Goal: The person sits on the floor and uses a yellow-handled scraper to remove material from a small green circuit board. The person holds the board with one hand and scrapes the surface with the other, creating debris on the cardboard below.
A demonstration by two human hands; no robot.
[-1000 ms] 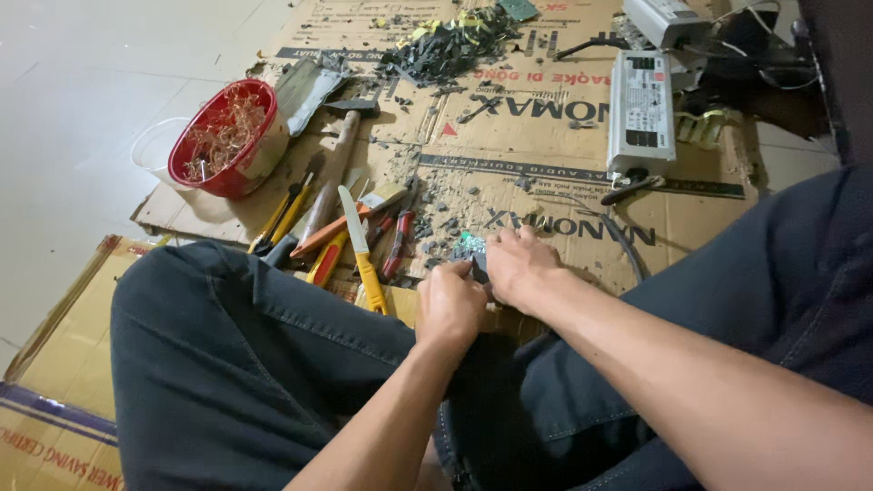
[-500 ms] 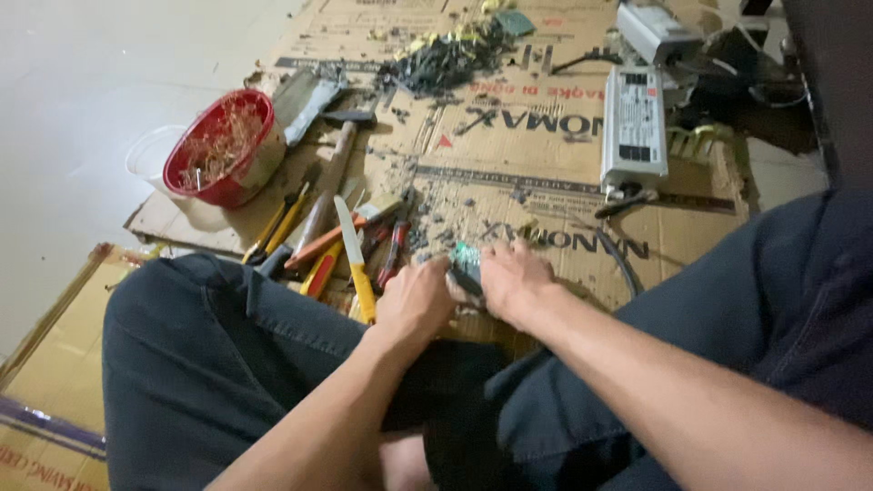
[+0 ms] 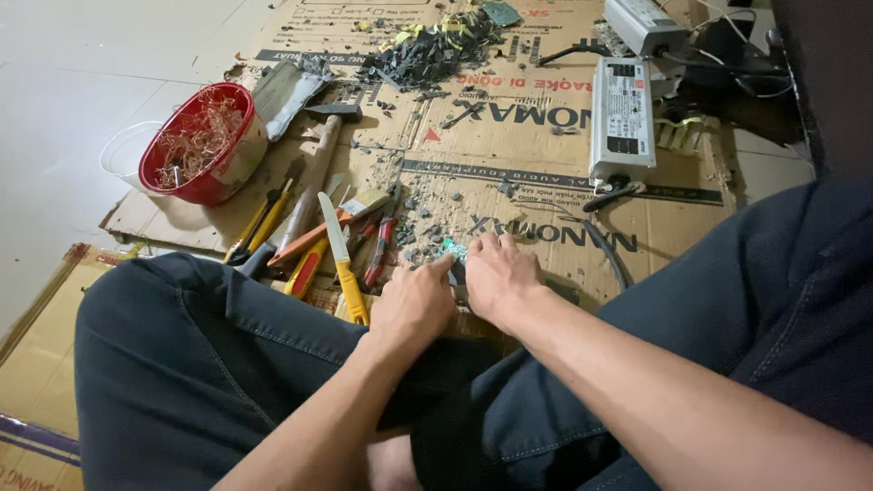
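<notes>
Both hands, left hand (image 3: pixel 414 305) and right hand (image 3: pixel 498 277), pinched shut on a small green circuit board (image 3: pixel 454 250) at the cardboard's (image 3: pixel 546 195) near edge; light, stiff, brittle, best held by edges.

The flattened cardboard sheet (image 3: pixel 546 191) looked matt, brown and scuffed, littered with rough grey chips. The red bowl (image 3: pixel 202 145) was glossy plastic holding thin coppery wire strands, and the long power supply box (image 3: pixel 622 120) had a dull pale metal casing. The knife (image 3: pixel 342 257) showed a bright steel blade and smooth yellow plastic handle; the trousers (image 3: pixel 209 364) were dark woven denim.
</notes>
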